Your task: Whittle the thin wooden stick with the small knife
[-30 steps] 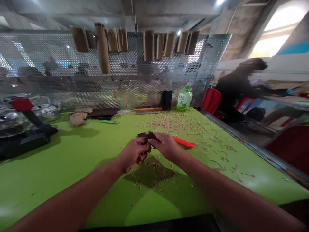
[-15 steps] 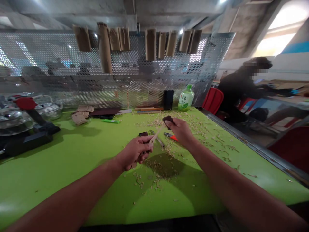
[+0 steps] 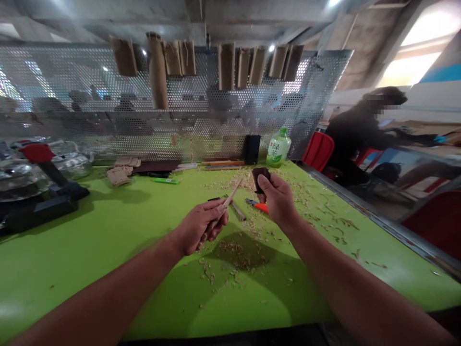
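A thin wooden stick (image 3: 233, 192) slants up from the closed fingers of the left hand (image 3: 200, 227), above a green table (image 3: 144, 288), as the right hand (image 3: 283, 202), apart from it, pinches a dark folded sheet (image 3: 261, 178). From my remote post, I judge the visible length already slim and bare, with pale shavings (image 3: 248, 262) scattered below and beyond; whether its surface is finished, or how much work is left, I cannot tell. The left fingers hide the stick's lower end, the right hand partly covers orange-handled pliers (image 3: 261, 207), and fine detail escapes me.
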Available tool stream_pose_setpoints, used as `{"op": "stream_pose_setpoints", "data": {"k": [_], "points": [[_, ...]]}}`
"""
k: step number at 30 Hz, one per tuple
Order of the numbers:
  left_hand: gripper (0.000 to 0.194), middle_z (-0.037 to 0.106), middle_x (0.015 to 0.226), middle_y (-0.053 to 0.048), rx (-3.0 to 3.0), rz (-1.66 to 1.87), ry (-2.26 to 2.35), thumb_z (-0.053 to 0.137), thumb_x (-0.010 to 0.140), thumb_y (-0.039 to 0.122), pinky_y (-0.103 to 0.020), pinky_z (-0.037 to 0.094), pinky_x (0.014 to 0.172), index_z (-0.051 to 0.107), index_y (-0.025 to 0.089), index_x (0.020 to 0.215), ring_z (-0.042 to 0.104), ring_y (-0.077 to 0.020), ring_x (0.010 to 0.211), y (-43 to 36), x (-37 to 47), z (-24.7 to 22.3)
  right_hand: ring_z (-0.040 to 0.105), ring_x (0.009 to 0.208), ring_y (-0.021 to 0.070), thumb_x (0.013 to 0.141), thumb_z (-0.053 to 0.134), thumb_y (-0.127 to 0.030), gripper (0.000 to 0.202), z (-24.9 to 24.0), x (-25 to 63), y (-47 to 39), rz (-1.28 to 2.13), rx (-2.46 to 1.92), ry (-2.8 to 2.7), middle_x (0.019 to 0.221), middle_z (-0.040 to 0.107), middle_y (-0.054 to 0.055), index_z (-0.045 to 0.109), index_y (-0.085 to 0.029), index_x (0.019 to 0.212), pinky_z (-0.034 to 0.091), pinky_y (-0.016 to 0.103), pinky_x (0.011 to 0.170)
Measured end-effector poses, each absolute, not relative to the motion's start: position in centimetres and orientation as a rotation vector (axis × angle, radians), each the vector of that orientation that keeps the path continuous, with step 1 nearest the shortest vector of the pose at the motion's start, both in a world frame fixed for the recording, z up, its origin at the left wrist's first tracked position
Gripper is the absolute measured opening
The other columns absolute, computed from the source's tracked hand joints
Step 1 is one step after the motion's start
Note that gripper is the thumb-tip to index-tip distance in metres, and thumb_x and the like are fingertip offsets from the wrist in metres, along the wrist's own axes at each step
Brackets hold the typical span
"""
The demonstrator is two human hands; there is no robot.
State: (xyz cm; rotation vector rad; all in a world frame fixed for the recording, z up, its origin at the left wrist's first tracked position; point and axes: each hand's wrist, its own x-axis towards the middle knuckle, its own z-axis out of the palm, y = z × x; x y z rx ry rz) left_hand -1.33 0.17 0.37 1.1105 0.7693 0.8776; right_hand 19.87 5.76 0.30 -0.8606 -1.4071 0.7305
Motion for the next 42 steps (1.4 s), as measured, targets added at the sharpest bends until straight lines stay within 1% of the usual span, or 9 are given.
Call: {"op": "stream_pose_setpoints", "data": {"k": [7,13,17,22,25,30,35,39,42], "points": [[0.038,0.049,0.066,0.005,1.122,0.829,0.766,0.061,0.085,0.034,-0.016,0.023,0.037,0.058,0.018,0.119,0.034,-0.0028,0.042,-0.2,-1.1,0.4,0.034,0.056,0.0101,0.086,0.052,-0.044,0.038,1.1,19.0,4.5,0.362,-1.083,-1.733,0.057,0.037,-0.003,0.038,-0.021,0.059,0.026,0.025,0.051],[0.029,0.042,0.054,0.007,1.335,0.881,0.918,0.059,0.086,0.041,-0.018,0.021,0.037,0.064,0.013,0.092,0.029,-0.0031,0.04,0.0,-0.9,-0.3,0.039,0.056,0.0109,0.087,0.05,-0.044,0.033,0.3,17.7,3.7,0.57,-1.103,-2.021,0.06,0.045,-0.002,0.045,-0.02,0.064,0.027,0.025,0.051],[0.034,0.048,0.061,0.006,1.358,0.899,0.966,0.059,0.085,0.037,-0.017,0.024,0.038,0.063,0.016,0.112,0.032,-0.0037,0.042,-0.1,-0.8,0.0,0.038,0.056,0.0114,0.085,0.052,-0.043,0.035,0.6,18.2,4.2,0.348,-1.213,-1.833,0.057,0.043,-0.002,0.042,-0.021,0.06,0.025,0.026,0.052],[0.037,0.04,0.056,0.007,1.42,0.894,1.018,0.058,0.085,0.038,-0.019,0.023,0.038,0.065,0.013,0.111,0.029,-0.0045,0.041,-0.1,-0.6,0.2,0.038,0.055,0.0116,0.087,0.05,-0.043,0.032,0.4,18.4,4.4,0.386,-1.197,-1.961,0.058,0.045,-0.002,0.045,-0.021,0.064,0.025,0.026,0.052],[0.037,0.047,0.061,0.006,1.434,0.888,1.059,0.058,0.084,0.034,-0.019,0.025,0.04,0.063,0.015,0.115,0.032,-0.0046,0.042,-0.1,-0.6,-0.1,0.038,0.054,0.0116,0.085,0.052,-0.044,0.036,0.1,18.5,4.8,0.303,-1.266,-1.807,0.056,0.044,-0.002,0.042,-0.021,0.06,0.025,0.026,0.051],[0.027,0.043,0.057,0.006,1.57,0.859,1.085,0.057,0.084,0.036,-0.019,0.028,0.045,0.068,0.012,0.089,0.034,-0.0059,0.047,0.0,-0.5,-0.4,0.038,0.055,0.0109,0.084,0.052,-0.042,0.033,-0.3,18.1,4.8,0.422,-1.17,-1.963,0.057,0.044,-0.003,0.043,-0.021,0.061,0.024,0.025,0.052],[0.034,0.045,0.061,0.005,1.594,0.861,1.068,0.057,0.084,0.035,-0.02,0.028,0.047,0.068,0.015,0.109,0.034,-0.0067,0.05,-0.1,-0.6,-0.3,0.037,0.056,0.0115,0.084,0.051,-0.043,0.036,-0.1,17.9,4.7,0.407,-1.219,-1.795,0.056,0.042,-0.003,0.04,-0.021,0.058,0.026,0.026,0.052],[0.031,0.044,0.06,0.004,1.619,0.883,1.119,0.059,0.083,0.036,-0.02,0.028,0.048,0.07,0.014,0.102,0.035,-0.0078,0.052,-0.1,-0.7,-0.1,0.037,0.054,0.0115,0.085,0.051,-0.046,0.036,-0.2,17.9,4.6,0.493,-1.15,-1.945,0.056,0.043,-0.003,0.042,-0.021,0.061,0.025,0.026,0.051],[0.034,0.047,0.062,0.004,1.605,0.882,1.125,0.058,0.084,0.035,-0.021,0.03,0.049,0.069,0.016,0.11,0.035,-0.0081,0.051,-0.2,-0.7,0.1,0.036,0.055,0.0117,0.084,0.051,-0.045,0.038,-0.3,18.0,4.7,0.354,-1.222,-1.823,0.055,0.041,-0.003,0.038,-0.022,0.058,0.024,0.026,0.052]]}}
